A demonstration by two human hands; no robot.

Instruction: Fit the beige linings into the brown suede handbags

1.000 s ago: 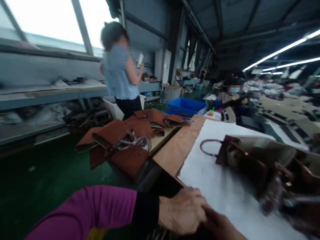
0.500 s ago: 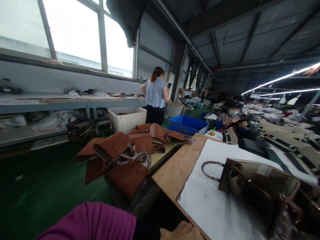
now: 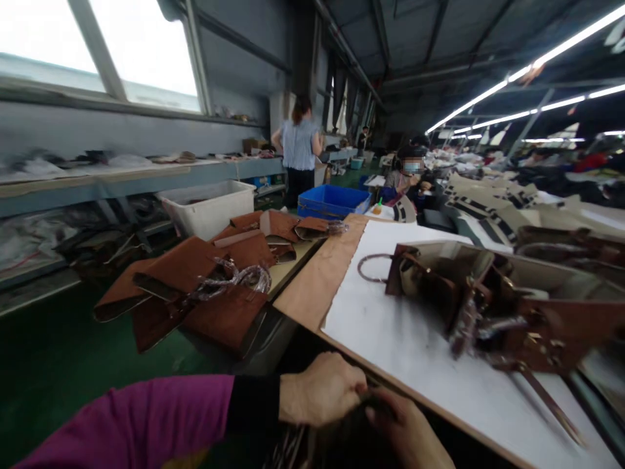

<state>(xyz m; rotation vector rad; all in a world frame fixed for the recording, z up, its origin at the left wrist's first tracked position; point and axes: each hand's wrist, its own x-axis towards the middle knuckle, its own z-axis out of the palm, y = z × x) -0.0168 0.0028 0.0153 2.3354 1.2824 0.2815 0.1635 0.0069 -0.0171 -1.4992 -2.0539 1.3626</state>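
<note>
My left hand (image 3: pixel 323 389), in a purple sleeve with a black cuff, is closed into a pinch at the near edge of the table (image 3: pixel 317 290). My right hand (image 3: pixel 409 431) meets it from below, fingers curled on a dark piece (image 3: pixel 349 435) that I cannot make out. Both sit below the white sheet (image 3: pixel 405 332) on the table. A brown and beige handbag (image 3: pixel 469 293) with a round handle lies on that sheet, ahead and to the right of my hands.
A pile of brown leather bag pieces (image 3: pixel 205 286) lies on a lower stand at left. Behind it are a white tub (image 3: pixel 208 205) and a blue crate (image 3: pixel 332 200). One person (image 3: pixel 297 146) stands at a long shelf; another, masked (image 3: pixel 410 176), sits further back.
The view has swung and dropped, so both my hands show again at the table's near edge. The standing person appears further off. The handbag lies where it was.
</note>
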